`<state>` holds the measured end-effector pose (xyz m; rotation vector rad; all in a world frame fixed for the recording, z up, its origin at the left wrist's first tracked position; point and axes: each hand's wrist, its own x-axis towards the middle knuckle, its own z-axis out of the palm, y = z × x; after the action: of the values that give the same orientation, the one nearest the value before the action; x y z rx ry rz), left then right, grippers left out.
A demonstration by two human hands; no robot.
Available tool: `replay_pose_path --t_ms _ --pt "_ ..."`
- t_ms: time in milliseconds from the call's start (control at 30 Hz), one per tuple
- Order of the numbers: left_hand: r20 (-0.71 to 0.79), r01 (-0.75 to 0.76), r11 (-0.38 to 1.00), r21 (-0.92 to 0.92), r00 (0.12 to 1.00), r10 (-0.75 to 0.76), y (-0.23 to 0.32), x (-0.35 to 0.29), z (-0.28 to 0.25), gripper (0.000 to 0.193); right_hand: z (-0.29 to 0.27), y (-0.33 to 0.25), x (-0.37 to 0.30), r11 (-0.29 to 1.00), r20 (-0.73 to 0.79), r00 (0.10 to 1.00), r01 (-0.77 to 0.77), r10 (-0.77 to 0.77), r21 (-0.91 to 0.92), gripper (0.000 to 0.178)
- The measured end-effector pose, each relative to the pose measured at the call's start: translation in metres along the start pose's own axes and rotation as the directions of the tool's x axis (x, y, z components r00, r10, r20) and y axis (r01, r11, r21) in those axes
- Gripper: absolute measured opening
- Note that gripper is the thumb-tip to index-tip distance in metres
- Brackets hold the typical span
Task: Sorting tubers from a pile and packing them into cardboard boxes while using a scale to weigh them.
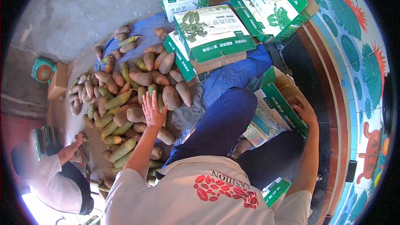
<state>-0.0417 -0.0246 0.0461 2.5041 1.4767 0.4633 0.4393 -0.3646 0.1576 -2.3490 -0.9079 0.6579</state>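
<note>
My left hand (153, 111) hovers over a large heap of green radishes (120, 99), its fingers spread and nothing in it. Many of the radishes are muddy brown, while others are mostly green. At my right side, my right hand (305, 111) is curled over the rim of an open green-and-white cardboard box (278, 102). The box stands tilted beside my bent knee, its flaps up. Its inside is only partly visible, so I cannot make out what lies at the bottom.
Ahead lie several printed cartons (213, 31) on a blue tarp (237, 71). A painted tile wall (354, 54) runs along the right. At the lower left a co-worker (58, 179) reaches toward the heap's edge. A green fan (43, 71) stands beside a brown box (58, 81).
</note>
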Motion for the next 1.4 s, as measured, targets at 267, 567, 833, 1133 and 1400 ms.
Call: replay_pose_path --t_ms 267,567,833,1133,1400 --pt "0.163 0.019 1.0 -0.011 0.986 -0.017 0.004 -0.015 0.02 0.082 -0.013 -0.016 -0.007 0.966 -0.259 0.936 0.255 -0.238 0.033 0.038" --pt "0.354 0.149 0.988 0.028 0.923 -0.149 -0.021 -0.047 0.053 0.082 0.002 -0.127 -0.048 0.136 -0.37 0.902 0.405 -0.222 0.904 0.057" --pt "0.533 0.296 0.948 0.122 0.786 -0.314 -0.033 -0.065 0.057 0.081 0.033 -0.166 -0.07 0.084 -0.152 0.906 0.2 -0.395 0.976 0.075" --pt "0.652 0.316 0.927 0.2 0.664 -0.367 -0.054 -0.085 0.068 0.075 0.053 -0.164 -0.08 0.24 0.041 0.964 0.025 -0.264 0.97 0.072" --pt "0.739 0.029 0.963 0.269 0.635 -0.225 -0.131 -0.136 0.155 0.069 0.013 -0.131 -0.07 -0.14 -0.287 0.943 0.265 -0.168 0.954 0.058"
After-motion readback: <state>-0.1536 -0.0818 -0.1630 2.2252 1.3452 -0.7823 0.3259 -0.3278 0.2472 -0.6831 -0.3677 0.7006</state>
